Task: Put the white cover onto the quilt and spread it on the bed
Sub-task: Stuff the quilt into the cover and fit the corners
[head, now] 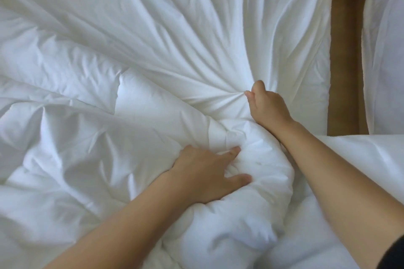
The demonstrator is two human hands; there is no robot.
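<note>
A thin white cover [175, 28] lies crumpled over the far part of the bed, its creases running toward one gathered point. My right hand [267, 105] pinches that gathered fold of the cover. The puffy white quilt [76, 137] fills the near and left part of the view, bunched into a thick roll [251, 203] at lower centre. My left hand [207, 174] grips the top of that roll, fingers curled into the padding. The cover's edge overlaps the quilt between my two hands.
A brown floor strip [345, 72] runs along the right side of the bed. Beyond it is more white bedding [384, 50]. White fabric [360, 155] also lies under my right forearm.
</note>
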